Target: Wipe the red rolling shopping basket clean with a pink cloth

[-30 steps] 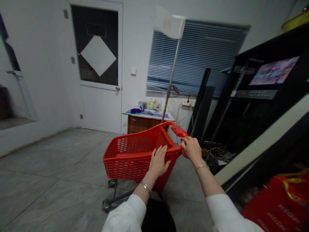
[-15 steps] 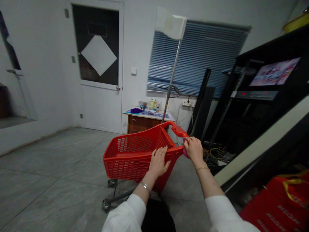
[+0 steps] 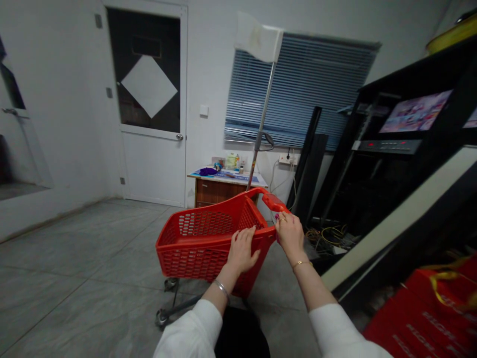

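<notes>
A red plastic shopping cart (image 3: 194, 242) with honeycomb-holed sides stands on the floor in front of me, its basket pointing left. My left hand (image 3: 242, 250) rests on the near top rim, fingers stretched over it and thumb apart. At the near end of the red handle (image 3: 275, 203), my right hand (image 3: 289, 231) is closed round a pink cloth (image 3: 277, 217) pressed against the cart frame. Most of the cloth is hidden under the fingers.
Behind the cart, a small wooden cabinet (image 3: 219, 191) holds bottles and a purple cloth (image 3: 207, 171). A pole with a white flag (image 3: 258, 41) rises beyond the cart. At right stand black racks with a screen (image 3: 415, 112), loose cables (image 3: 331, 238) and red bags (image 3: 413, 308).
The view has shifted slightly, so the room and cart sit a little further left. My right hand has slid slightly on the frame, covering more of the pink cloth. My left hand stays on the rim.
</notes>
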{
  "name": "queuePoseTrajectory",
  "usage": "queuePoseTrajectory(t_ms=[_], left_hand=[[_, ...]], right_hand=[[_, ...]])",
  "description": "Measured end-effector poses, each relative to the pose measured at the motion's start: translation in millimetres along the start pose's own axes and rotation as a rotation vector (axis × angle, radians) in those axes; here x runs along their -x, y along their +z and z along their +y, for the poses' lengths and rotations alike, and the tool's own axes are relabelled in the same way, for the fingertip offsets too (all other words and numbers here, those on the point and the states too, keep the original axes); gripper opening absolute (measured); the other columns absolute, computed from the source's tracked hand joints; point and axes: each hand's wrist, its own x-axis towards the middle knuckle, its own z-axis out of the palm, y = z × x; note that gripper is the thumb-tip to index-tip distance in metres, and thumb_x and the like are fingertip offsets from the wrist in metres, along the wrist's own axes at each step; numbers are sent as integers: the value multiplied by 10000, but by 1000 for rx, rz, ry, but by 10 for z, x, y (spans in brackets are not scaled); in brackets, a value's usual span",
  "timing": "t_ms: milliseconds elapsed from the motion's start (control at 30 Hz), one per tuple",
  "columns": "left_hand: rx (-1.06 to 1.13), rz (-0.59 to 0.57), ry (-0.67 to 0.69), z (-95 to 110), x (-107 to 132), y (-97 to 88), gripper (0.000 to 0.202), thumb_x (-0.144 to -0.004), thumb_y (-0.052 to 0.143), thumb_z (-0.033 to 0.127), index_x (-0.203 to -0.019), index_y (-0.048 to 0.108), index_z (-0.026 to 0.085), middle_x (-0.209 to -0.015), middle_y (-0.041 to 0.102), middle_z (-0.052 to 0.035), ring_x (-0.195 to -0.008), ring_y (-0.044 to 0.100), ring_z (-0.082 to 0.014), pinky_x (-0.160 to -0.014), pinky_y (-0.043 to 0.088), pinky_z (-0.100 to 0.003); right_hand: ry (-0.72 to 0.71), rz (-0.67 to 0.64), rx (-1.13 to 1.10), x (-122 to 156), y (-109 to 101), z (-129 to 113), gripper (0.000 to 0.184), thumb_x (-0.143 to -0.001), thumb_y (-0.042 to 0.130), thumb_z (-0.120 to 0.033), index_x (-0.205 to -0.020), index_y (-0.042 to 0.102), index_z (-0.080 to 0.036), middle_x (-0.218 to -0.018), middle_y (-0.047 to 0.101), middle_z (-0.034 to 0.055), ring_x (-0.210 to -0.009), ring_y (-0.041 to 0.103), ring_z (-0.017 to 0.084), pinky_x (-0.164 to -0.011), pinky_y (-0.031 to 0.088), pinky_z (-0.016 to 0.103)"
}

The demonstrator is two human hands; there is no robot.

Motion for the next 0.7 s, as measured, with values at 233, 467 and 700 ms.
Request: queuePoseTrajectory(t_ms=[233, 467, 700], left_hand=[[15, -26, 6, -15, 6, -28, 779, -813, 593, 316, -1511, 265, 208, -1464, 489, -102, -1355, 420, -264, -1164, 261, -494], [30, -17, -9, 21, -1, -17, 782, -800, 593, 313, -1508, 279, 207, -1465, 486, -112, -1356, 413, -283, -1161, 249, -519], [34, -30, 7, -9, 3, -38, 768, -797, 600, 311, -1497, 295, 220, -1447, 503, -102, -1341, 429, -268, -1157, 268, -489]], right_hand=[[-187, -6, -43, 112, -8, -238, 340, -923, 460, -189, -1193, 663, -151, -1175, 677, 121, -1152, 540, 253, -1004, 428, 396], [-68, 48, 4, 112, 39, -159, 347, -924, 445, -191, -1181, 661, -102, -1126, 692, 148, -1099, 562, 255, -977, 446, 395], [-147, -4, -64, 47, 61, -79, 348, -917, 450, -196, -1179, 670, -130, -1169, 686, 131, -1134, 552, 240, -1008, 422, 386]])
